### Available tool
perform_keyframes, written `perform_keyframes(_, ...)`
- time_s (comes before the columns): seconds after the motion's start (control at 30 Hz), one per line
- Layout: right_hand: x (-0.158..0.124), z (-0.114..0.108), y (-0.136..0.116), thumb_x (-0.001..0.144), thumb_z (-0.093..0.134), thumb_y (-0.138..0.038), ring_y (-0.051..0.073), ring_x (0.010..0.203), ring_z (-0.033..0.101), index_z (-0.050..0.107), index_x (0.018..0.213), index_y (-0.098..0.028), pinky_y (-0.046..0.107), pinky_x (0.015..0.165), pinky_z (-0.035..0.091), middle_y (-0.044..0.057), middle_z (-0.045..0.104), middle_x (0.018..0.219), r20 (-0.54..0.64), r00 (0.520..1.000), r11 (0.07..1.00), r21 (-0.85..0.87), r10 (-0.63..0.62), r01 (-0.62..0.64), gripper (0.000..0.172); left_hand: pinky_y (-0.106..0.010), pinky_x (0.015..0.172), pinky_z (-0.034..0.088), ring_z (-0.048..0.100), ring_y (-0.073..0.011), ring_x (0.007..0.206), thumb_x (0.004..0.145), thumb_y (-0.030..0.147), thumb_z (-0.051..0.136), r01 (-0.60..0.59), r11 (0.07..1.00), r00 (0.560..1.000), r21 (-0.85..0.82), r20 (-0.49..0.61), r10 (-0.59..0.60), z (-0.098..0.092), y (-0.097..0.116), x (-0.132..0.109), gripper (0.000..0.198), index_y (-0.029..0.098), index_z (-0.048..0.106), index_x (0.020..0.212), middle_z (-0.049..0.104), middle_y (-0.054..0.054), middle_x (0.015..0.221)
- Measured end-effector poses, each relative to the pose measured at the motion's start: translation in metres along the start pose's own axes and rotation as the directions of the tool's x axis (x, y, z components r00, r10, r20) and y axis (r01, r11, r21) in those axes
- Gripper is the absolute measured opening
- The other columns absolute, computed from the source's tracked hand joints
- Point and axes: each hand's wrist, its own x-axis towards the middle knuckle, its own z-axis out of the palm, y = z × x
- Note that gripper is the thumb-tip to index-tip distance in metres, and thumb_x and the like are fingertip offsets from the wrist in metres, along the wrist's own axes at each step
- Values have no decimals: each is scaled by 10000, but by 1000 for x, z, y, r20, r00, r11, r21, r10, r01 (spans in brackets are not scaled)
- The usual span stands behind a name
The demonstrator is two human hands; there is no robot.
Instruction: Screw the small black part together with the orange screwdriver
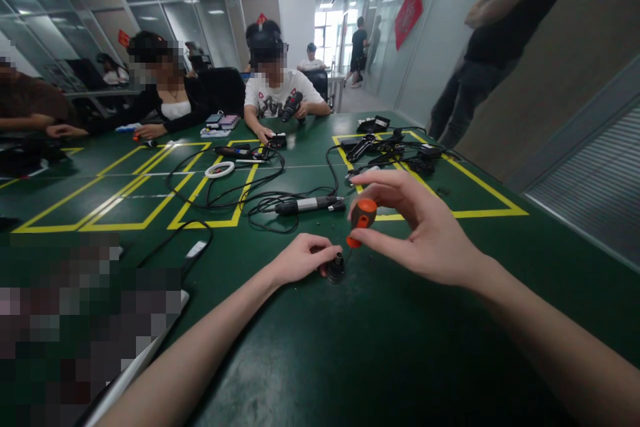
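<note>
In the head view, my right hand (415,227) is closed around the handle of a short orange and black screwdriver (363,215). The shaft points down toward the table, close beside a small round black part (336,269) with a short upright stem. My left hand (305,257) pinches that black part against the green table (280,347); its lower fingers are partly hidden. The screwdriver's tip is too small to make out, so I cannot tell whether it touches anything. A few tiny dark bits, perhaps screws, lie near my hands.
Beyond my hands lies a grey and black pen-shaped electric tool (307,205) with loops of black cable. A white tape ring (220,169) sits left of it. Black parts and cables (380,147) are piled right. A pixelated device (170,320) is near left. Across the table, a person holds a drill (292,107).
</note>
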Motion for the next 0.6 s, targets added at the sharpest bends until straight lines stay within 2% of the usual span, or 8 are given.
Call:
perform_keyframes(0.1, 0, -1, -3, 911, 619, -116, 198, 853, 689, 641, 1182, -254, 351, 793, 584, 40, 714, 1002, 55, 998, 999, 25, -37, 35, 305, -236, 564, 409, 555, -118, 556, 853, 670, 631, 7, 1000, 1000, 15, 2, -7, 0, 1, 0, 538, 148, 628, 725, 595, 2, 618)
perform_keyframes(0.17, 2, -1, -5, 930, 583, -120, 198, 826, 676, 672, 1086, -245, 350, 761, 572, 46, 710, 974, 84, 993, 996, 35, -79, 77, 218, -239, 565, 404, 546, -118, 548, 849, 688, 627, 3, 1000, 1000, 14, 3, -3, 0, 2, -1, 553, 151, 622, 716, 583, 6, 599)
perform_keyframes(0.23, 3, 0, -5, 943, 612, -162, 210, 868, 667, 706, 1057, -253, 361, 772, 565, 52, 697, 982, 43, 991, 992, 26, -126, 125, 174, -241, 564, 404, 545, -117, 545, 847, 693, 627, -2, 1000, 1000, 16, 0, 2, 0, 3, -1, 558, 150, 628, 719, 580, 9, 597)
perform_keyframes(0.37, 4, 1, -1, 943, 671, -196, 218, 923, 642, 761, 1100, -295, 370, 804, 561, 51, 669, 986, -51, 991, 992, -14, -124, 123, 206, -237, 555, 404, 554, -117, 548, 861, 680, 623, 1, 1000, 1000, 27, -5, -1, 0, 4, -2, 551, 147, 637, 727, 585, 9, 600)
perform_keyframes(0.5, 1, 0, 3, 1005, 567, -199, 216, 937, 655, 692, 1261, -305, 386, 844, 563, 49, 699, 1012, -26, 997, 995, 77, -67, 69, 303, -233, 554, 405, 559, -117, 542, 901, 669, 581, 4, 999, 1000, 35, -12, -3, 0, 1, 0, 555, 143, 640, 734, 584, 9, 588)
perform_keyframes(0.6, -1, -1, 6, 1047, 494, -293, 229, 907, 677, 706, 1143, -271, 387, 779, 583, 67, 718, 1019, -6, 1000, 985, 167, -28, 28, 234, -231, 557, 408, 559, -113, 545, 900, 646, 597, 10, 1000, 1000, 30, -11, -9, 0, 0, 0, 531, 141, 643, 742, 596, 8, 607)
